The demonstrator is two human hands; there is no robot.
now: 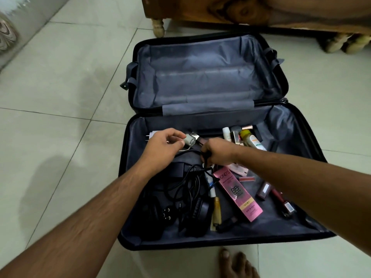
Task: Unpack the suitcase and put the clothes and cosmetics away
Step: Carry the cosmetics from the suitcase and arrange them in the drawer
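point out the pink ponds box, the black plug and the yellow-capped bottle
pink box (237, 194), head view, middle of its front face
black plug (165, 213), head view, its pin side
yellow-capped bottle (246, 134), head view, its cap
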